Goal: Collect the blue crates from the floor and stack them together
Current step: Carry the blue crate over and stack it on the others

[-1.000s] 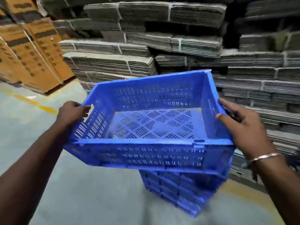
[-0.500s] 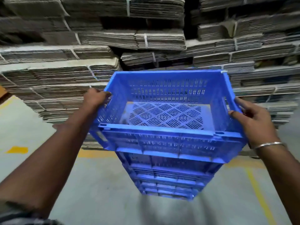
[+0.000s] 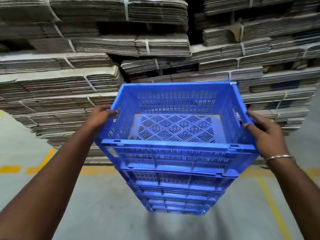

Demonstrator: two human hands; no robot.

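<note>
At the centre of the head-camera view, two bare hands hold one blue perforated plastic crate [image 3: 174, 129] by its short sides. The left hand [image 3: 101, 116] curls its fingers over the left rim, and the right hand [image 3: 265, 134], with a thin silver metal bangle [image 3: 277, 157] on its wrist, wraps round the right rim beside a handle slot, thumb on top. Gripping opposite sides like this likely keeps the crate level and lets the person line it up squarely.

Directly beneath it stands a stack of matching blue plastic crates [image 3: 176, 193], resting on a grey concrete floor [image 3: 103, 213]. The held crate sits at the top of this stack, its edges close to aligned with the one below; whether it is fully seated or a touch above cannot be told. By my judgement the step in hand is setting it down, so this crate is nearly dealt with.

The top crate is empty: its slotted base and vented walls show nothing inside. The contents of the lower crates are hidden.

Yellow painted lines [image 3: 275, 210] cross the floor. Behind the stack rises a wall of strapped bundles of flattened grey-brown cardboard [image 3: 86, 84], piled high.
</note>
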